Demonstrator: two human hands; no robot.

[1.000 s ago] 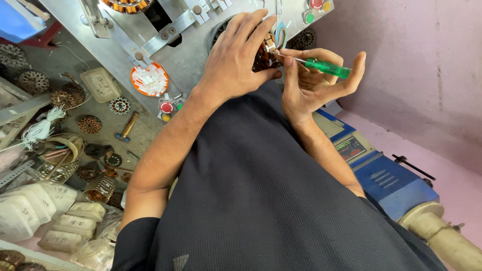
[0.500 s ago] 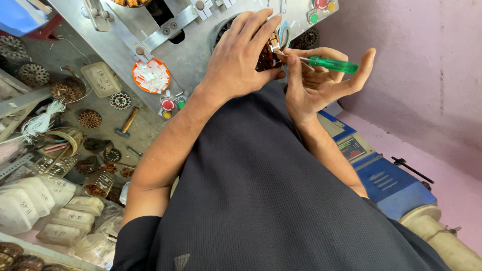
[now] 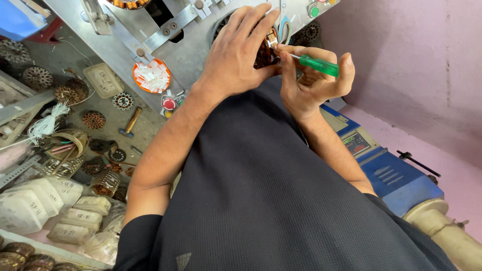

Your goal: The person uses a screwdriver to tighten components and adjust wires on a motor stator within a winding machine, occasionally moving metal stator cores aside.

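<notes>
Wound stator (image 3: 263, 50), copper coils, sits in a round opening of the grey metal machine panel (image 3: 196, 45), mostly covered by the left hand (image 3: 236, 60). Left fingers spread and pressed over it, holding it steady, not clenched. Right hand (image 3: 311, 83) just right of the stator, fingers closed around a green-handled screwdriver (image 3: 319, 65), tip touching the windings. The stator looks heavy and stiff, but its wire and insulation are fragile; best gripped by the steel rim. Orange tray of white slips (image 3: 151, 76) left of the stator; blue meter box (image 3: 396, 180) lower right. Versus half a second ago: screwdriver grip tilted slightly lower, hands otherwise unchanged.
</notes>
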